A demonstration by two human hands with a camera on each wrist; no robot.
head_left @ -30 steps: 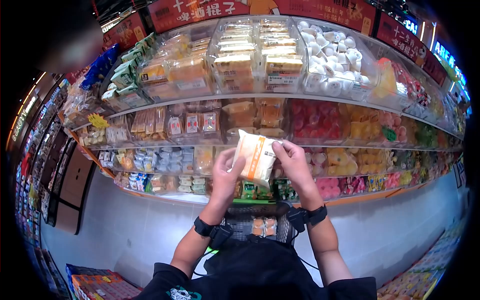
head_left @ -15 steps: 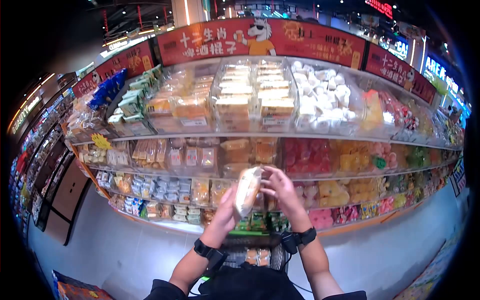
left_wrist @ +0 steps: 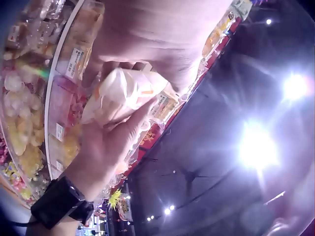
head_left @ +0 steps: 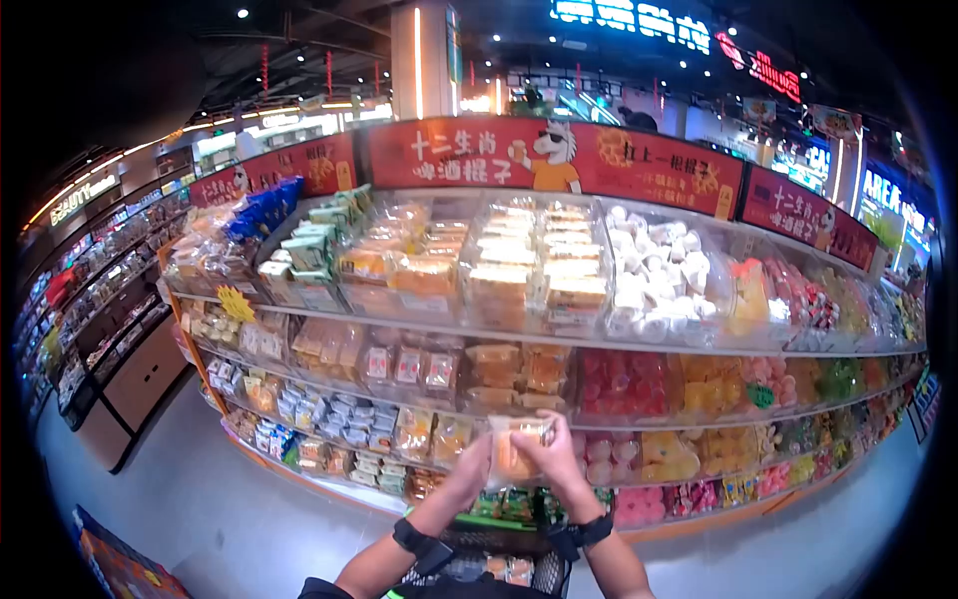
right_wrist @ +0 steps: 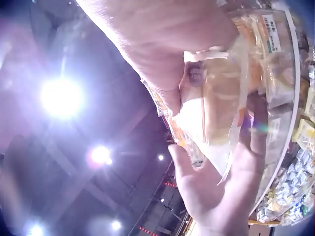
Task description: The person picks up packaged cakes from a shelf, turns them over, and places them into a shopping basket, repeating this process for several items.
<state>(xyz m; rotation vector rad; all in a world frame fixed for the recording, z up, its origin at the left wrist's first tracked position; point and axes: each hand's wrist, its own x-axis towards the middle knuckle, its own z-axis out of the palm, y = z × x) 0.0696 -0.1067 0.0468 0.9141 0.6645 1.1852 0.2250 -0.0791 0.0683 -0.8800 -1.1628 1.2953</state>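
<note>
Both hands hold a small wrapped package [head_left: 516, 451] before the lower shelves in the head view. The left hand [head_left: 471, 474] supports its left edge; the right hand [head_left: 557, 457] grips the right side, thumb across the front. White wrapping [left_wrist: 125, 93] shows between the left hand [left_wrist: 157, 34] and right hand [left_wrist: 106, 147] in the left wrist view. A clear side of the package [right_wrist: 221, 98] reveals tan contents in the right wrist view, below the right hand [right_wrist: 162, 44]. There the left hand [right_wrist: 216, 187] has its thumb raised, fingers partly hidden behind the package.
Tiered shelves [head_left: 449, 322] span the front, carrying bins of wrapped bread [head_left: 504, 250], white cups [head_left: 654, 265] and colourful sweets. A dark basket [head_left: 549, 574] with several packages is below the hands. Another display [head_left: 140, 394] stands left, and a red-edged stand [head_left: 125, 559] is at lower left.
The package has turned from its printed face, through edge-on, to a side showing tan contents. The right fingers, apart from it half a second ago, grip it again. The head view has tilted upward.
</note>
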